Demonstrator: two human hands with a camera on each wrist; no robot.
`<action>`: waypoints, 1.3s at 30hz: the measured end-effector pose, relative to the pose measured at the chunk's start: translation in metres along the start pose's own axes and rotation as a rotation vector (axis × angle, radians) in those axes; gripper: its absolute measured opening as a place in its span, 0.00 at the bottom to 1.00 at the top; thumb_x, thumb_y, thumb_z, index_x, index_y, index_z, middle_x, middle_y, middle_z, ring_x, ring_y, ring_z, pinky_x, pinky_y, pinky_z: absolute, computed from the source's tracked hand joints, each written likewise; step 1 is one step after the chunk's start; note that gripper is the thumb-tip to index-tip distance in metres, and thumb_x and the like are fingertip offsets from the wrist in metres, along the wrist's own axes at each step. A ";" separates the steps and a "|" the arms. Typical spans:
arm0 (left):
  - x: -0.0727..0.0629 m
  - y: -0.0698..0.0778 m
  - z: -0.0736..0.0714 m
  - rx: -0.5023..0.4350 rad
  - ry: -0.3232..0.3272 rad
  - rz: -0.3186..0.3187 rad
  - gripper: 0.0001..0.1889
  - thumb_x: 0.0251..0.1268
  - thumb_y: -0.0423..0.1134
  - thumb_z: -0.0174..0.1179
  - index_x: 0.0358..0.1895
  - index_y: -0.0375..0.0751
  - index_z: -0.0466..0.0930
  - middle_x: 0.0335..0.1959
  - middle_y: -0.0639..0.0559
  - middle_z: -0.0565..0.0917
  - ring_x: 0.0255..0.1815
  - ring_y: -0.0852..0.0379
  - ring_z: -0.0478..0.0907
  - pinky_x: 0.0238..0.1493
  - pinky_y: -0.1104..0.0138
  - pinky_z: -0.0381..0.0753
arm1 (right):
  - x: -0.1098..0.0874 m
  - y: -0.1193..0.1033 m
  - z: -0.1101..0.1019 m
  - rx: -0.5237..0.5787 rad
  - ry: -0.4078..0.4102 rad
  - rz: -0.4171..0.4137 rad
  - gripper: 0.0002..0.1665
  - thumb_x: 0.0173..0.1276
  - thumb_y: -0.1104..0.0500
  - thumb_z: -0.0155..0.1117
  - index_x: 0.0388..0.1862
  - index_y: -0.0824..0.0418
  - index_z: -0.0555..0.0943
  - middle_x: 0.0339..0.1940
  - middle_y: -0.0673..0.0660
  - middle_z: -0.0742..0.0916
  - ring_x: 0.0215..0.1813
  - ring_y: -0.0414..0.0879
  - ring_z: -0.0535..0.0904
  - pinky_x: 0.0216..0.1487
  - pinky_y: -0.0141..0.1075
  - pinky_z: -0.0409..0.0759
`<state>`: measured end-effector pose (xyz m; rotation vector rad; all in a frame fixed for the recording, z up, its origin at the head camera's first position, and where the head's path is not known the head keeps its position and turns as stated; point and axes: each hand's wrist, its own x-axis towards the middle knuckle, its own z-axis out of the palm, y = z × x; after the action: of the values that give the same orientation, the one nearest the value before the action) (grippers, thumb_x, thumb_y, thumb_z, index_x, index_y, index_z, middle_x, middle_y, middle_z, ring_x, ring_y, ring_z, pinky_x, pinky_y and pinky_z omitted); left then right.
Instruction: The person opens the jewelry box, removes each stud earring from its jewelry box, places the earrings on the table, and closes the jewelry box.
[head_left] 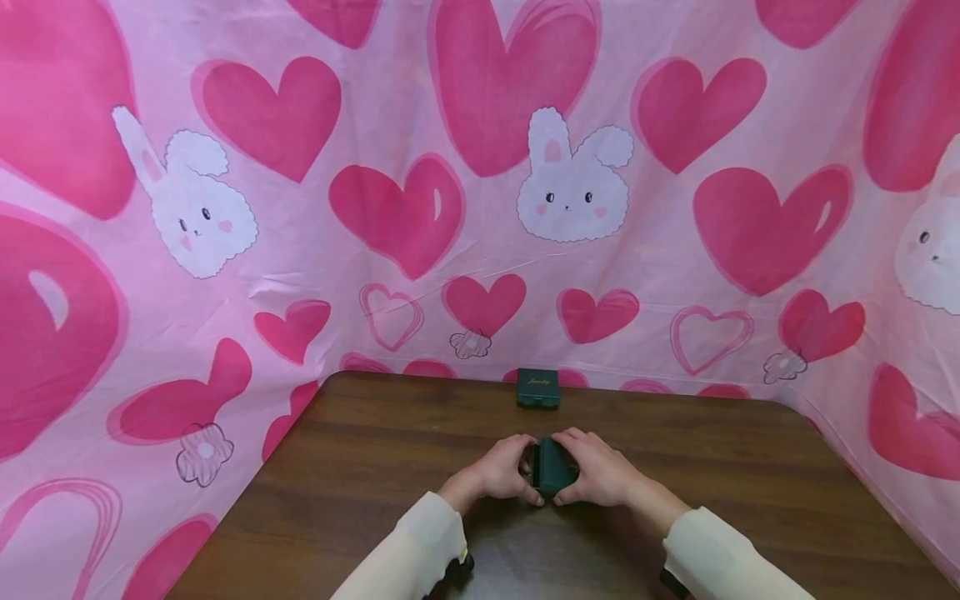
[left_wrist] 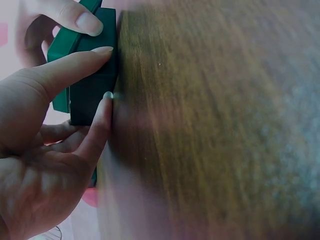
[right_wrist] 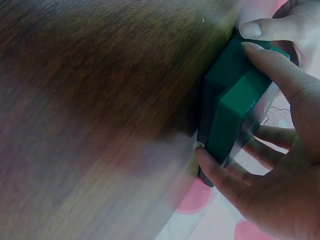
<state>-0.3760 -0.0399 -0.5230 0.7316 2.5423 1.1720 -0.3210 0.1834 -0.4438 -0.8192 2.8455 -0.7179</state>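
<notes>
A small dark-green jewelry box (head_left: 556, 468) is between both hands, low over the wooden table in the head view. My left hand (head_left: 504, 468) grips its left side, thumb at the near end and fingers round the far end. From the other side my right hand (head_left: 602, 472) holds it the same way, the two thumbs close together. In the left wrist view the box (left_wrist: 92, 106) shows a lighter green lid part against a darker base. Ridged green edging shows on the box (right_wrist: 231, 112) in the right wrist view.
A second green box (head_left: 537, 388) with gold script on top stands at the table's back edge, beyond the hands. The brown wooden table (head_left: 360, 467) is bordered by a pink cloth (head_left: 480, 250) printed with hearts and rabbits.
</notes>
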 end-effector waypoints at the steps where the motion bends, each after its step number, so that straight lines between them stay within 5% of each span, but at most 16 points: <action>1: 0.002 -0.004 0.000 -0.006 -0.003 0.011 0.42 0.39 0.47 0.86 0.62 0.49 0.73 0.46 0.59 0.75 0.43 0.60 0.75 0.46 0.68 0.81 | 0.000 0.000 0.000 -0.001 0.000 0.002 0.51 0.48 0.46 0.86 0.68 0.63 0.75 0.60 0.58 0.80 0.55 0.55 0.73 0.52 0.59 0.80; 7: -0.020 0.031 -0.012 0.060 -0.018 -0.001 0.40 0.46 0.46 0.83 0.64 0.45 0.71 0.47 0.57 0.76 0.44 0.60 0.75 0.48 0.65 0.82 | -0.001 0.002 -0.002 0.001 -0.006 0.014 0.51 0.48 0.47 0.86 0.69 0.62 0.74 0.60 0.57 0.80 0.56 0.55 0.73 0.53 0.59 0.80; 15: -0.024 0.035 -0.014 0.087 -0.012 -0.017 0.42 0.46 0.47 0.83 0.66 0.44 0.71 0.46 0.59 0.76 0.43 0.62 0.75 0.50 0.66 0.81 | -0.005 0.006 -0.004 -0.021 0.000 0.009 0.52 0.48 0.45 0.86 0.69 0.64 0.74 0.60 0.58 0.80 0.55 0.55 0.73 0.52 0.59 0.79; 27: 0.008 -0.015 0.004 -0.020 -0.007 0.009 0.46 0.38 0.48 0.86 0.66 0.48 0.72 0.47 0.60 0.76 0.43 0.61 0.75 0.48 0.66 0.81 | -0.008 0.009 -0.007 -0.017 -0.007 0.031 0.52 0.47 0.46 0.86 0.69 0.62 0.75 0.61 0.56 0.79 0.56 0.54 0.73 0.54 0.60 0.79; 39: -0.022 0.033 -0.011 0.054 -0.008 0.020 0.42 0.47 0.44 0.83 0.66 0.43 0.71 0.48 0.56 0.77 0.44 0.59 0.76 0.50 0.62 0.81 | -0.015 0.012 -0.009 0.003 -0.006 0.045 0.52 0.47 0.46 0.85 0.69 0.63 0.74 0.61 0.58 0.79 0.56 0.54 0.73 0.54 0.60 0.79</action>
<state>-0.3508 -0.0410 -0.4903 0.7744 2.5744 1.1085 -0.3158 0.2037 -0.4414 -0.7535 2.8465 -0.7129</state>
